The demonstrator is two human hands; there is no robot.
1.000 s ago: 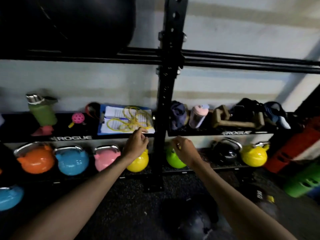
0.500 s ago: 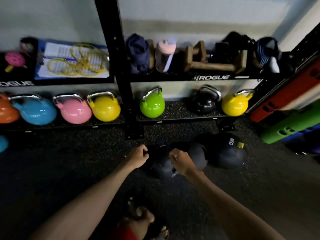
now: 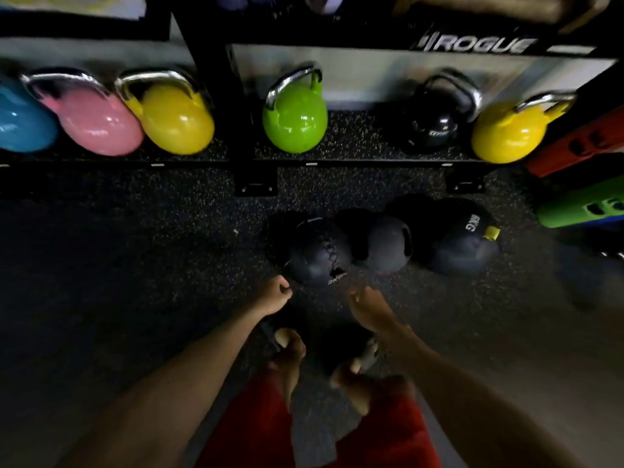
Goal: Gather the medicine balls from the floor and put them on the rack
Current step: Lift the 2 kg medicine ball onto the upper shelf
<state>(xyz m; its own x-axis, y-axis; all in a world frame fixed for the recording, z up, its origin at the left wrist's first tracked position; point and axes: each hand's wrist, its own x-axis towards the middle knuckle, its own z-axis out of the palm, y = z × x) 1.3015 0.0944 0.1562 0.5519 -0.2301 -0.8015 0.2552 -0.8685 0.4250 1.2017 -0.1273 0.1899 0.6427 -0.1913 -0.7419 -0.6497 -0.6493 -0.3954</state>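
Note:
Three dark medicine balls lie in a row on the speckled black floor: a stitched one [image 3: 319, 253] nearest me, a smaller one [image 3: 385, 244] in the middle, and a larger one [image 3: 462, 244] with white lettering and a yellow tag on the right. My left hand [image 3: 271, 295] hangs just below and left of the stitched ball, fingers curled, holding nothing. Just below and right of that ball is my right hand [image 3: 366, 305], fingers loosely apart and empty. Neither hand touches a ball. The black rack [image 3: 236, 96] stands behind them.
Kettlebells line the rack's bottom shelf: blue [image 3: 20, 119], pink [image 3: 98, 123], yellow [image 3: 175, 119], green [image 3: 295, 119], black [image 3: 435, 125], yellow [image 3: 510, 130]. Red [image 3: 580, 143] and green [image 3: 580, 204] items lean at the right. My feet and red shorts [image 3: 388, 430] are below.
My view has tilted down from the shelves to the floor. Both hands have dropped from rack height to just short of the nearest medicine ball.

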